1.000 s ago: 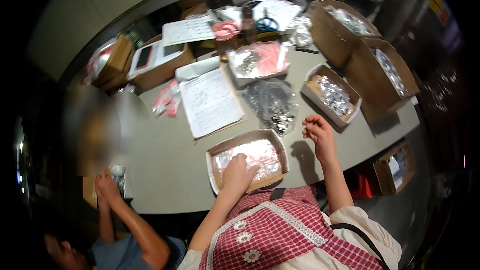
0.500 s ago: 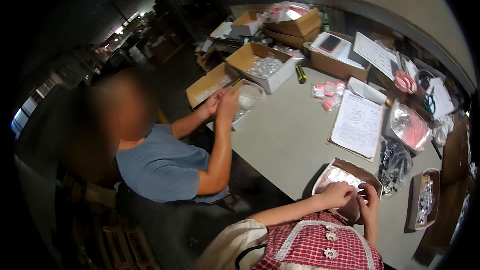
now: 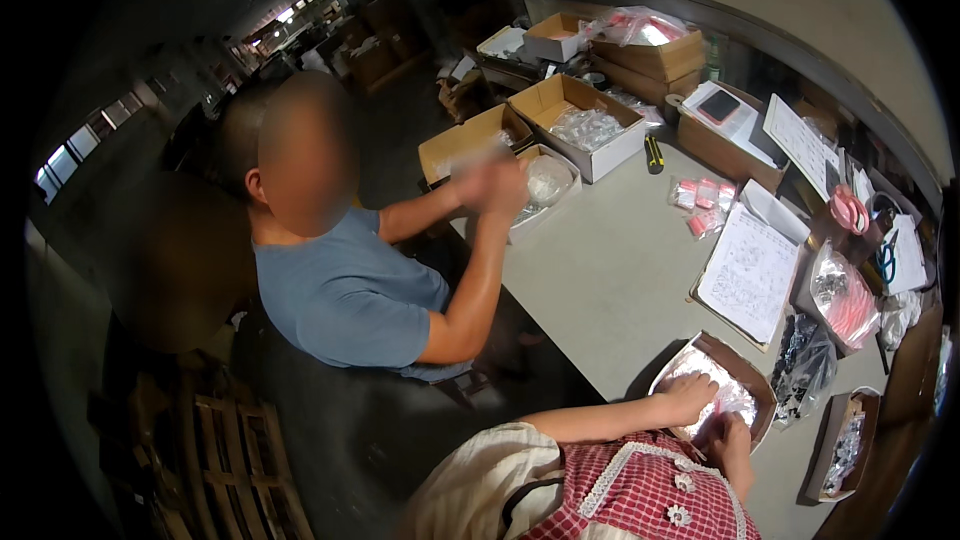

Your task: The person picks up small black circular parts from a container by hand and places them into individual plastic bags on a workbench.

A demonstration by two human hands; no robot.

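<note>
A cardboard box (image 3: 762, 380) with a white outer side stands at the near edge of the table, holding shiny clear plastic packets (image 3: 738, 400). My left hand (image 3: 688, 397) reaches over its left side, fingers curled down onto the packets. My right hand (image 3: 732, 440) is at the box's near right, its fingers bent inward close to the left ones. Something small and pinkish shows by the right fingertips. What either hand pinches is too small to make out.
A co-worker in a blue shirt (image 3: 345, 285) sits at left, blurred hands near open boxes (image 3: 610, 155) of clear bags. On the table (image 3: 580, 280) are a yellow-black cutter (image 3: 654, 154), red-and-clear packets (image 3: 703, 194), a clipboard with papers (image 3: 745, 275), a bag of dark parts (image 3: 800, 365) and a small box (image 3: 822, 460).
My hands have come down from above the box to the packets inside it. The view has swung left. The co-worker's hands have lifted and blurred, and their head is more upright.
</note>
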